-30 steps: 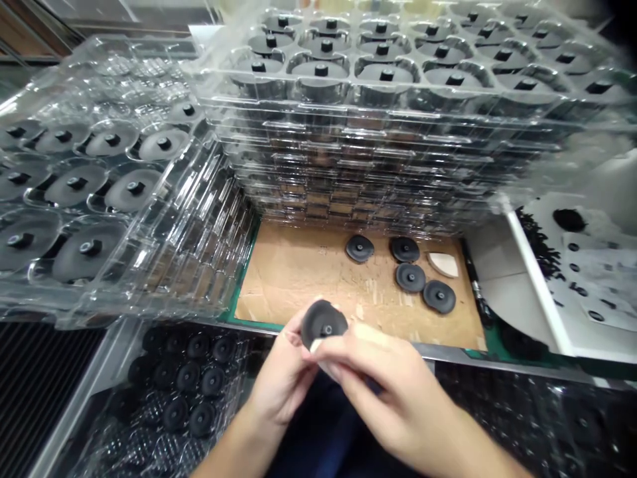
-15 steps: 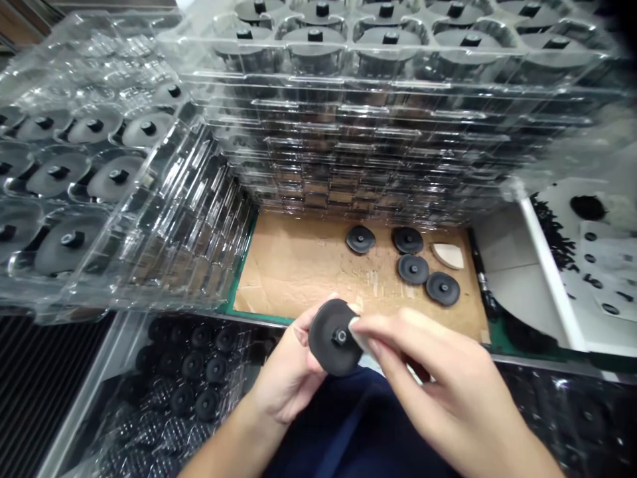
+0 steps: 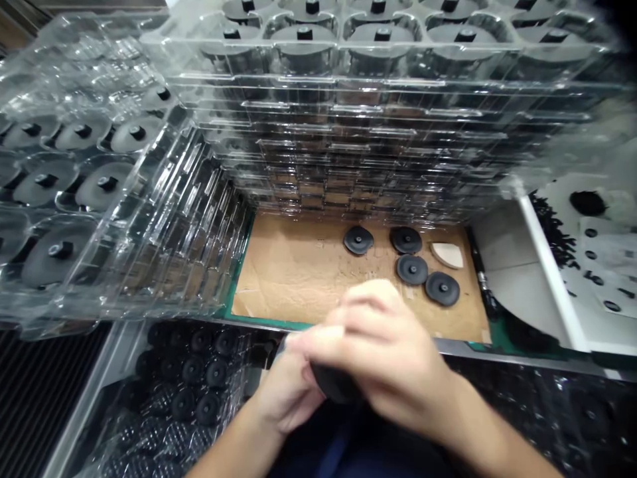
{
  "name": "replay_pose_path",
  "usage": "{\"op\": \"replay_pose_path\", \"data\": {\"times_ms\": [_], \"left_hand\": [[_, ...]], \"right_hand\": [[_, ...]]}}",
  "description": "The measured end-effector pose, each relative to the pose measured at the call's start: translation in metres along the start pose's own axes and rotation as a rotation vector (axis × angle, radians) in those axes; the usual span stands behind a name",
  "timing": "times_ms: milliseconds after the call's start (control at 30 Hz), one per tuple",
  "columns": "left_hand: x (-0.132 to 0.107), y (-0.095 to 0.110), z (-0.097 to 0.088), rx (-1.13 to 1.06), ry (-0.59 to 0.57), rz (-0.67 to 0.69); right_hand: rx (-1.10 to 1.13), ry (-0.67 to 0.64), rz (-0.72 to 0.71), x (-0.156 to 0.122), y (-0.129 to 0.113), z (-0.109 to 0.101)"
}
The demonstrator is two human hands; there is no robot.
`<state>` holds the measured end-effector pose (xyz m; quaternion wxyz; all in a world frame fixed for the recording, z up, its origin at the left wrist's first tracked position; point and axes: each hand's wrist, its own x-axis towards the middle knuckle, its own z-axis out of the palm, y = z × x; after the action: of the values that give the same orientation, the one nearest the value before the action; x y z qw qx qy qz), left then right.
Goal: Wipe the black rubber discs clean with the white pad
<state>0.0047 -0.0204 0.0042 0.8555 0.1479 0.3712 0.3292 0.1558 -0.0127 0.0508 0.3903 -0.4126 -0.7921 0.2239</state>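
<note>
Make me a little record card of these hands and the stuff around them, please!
Left hand: holds a black disc from below
Right hand: curled over the same disc, hiding most of it
Cardboard sheet: four more black discs and a cream-coloured piece
Behind the cardboard: stacked transparent plastic trays holding black discs
Nearest the body: a transparent tray of smaller black discs
</note>
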Motion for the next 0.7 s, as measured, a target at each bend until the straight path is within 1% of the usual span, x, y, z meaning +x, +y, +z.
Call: {"op": "replay_pose_path", "data": {"times_ms": [33, 67, 133, 167, 200, 300, 367, 467, 533, 600, 700], "left_hand": [[0.0, 0.001, 0.0, -0.016, -0.027, -0.014], [0.0, 0.002, 0.0, -0.05, -0.06, -0.034], [-0.001, 0.005, -0.002, -0.136, -0.122, -0.066], [-0.002, 0.007, -0.002, -0.171, -0.147, -0.072], [-0.002, 0.008, -0.003, -0.194, -0.165, -0.071], [-0.002, 0.009, -0.004, -0.203, -0.18, -0.053], [-0.001, 0.009, -0.005, -0.21, -0.162, -0.061], [-0.001, 0.008, -0.008, -0.214, -0.098, -0.091], [-0.002, 0.007, -0.012, -0.214, -0.056, -0.104], [-0.003, 0.006, -0.014, -0.22, -0.039, -0.096], [-0.004, 0.004, -0.014, -0.232, -0.055, -0.053]], "right_hand": [[0.049, 0.043, 0.117, -0.003, 0.009, 0.001], [0.09, 0.089, 0.263, -0.006, 0.019, 0.004], [0.144, 0.137, 0.537, -0.019, 0.042, 0.013], [0.153, 0.132, 0.624, -0.027, 0.053, 0.019], [0.154, 0.114, 0.664, -0.036, 0.062, 0.027], [0.091, 0.074, 0.692, -0.066, 0.078, 0.054], [0.031, 0.076, 0.718, -0.083, 0.079, 0.069], [-0.045, 0.081, 0.734, -0.099, 0.072, 0.081], [-0.085, 0.091, 0.736, -0.104, 0.07, 0.085], [-0.111, 0.104, 0.736, -0.105, 0.072, 0.085], [-0.111, 0.124, 0.731, -0.096, 0.076, 0.073]]}}
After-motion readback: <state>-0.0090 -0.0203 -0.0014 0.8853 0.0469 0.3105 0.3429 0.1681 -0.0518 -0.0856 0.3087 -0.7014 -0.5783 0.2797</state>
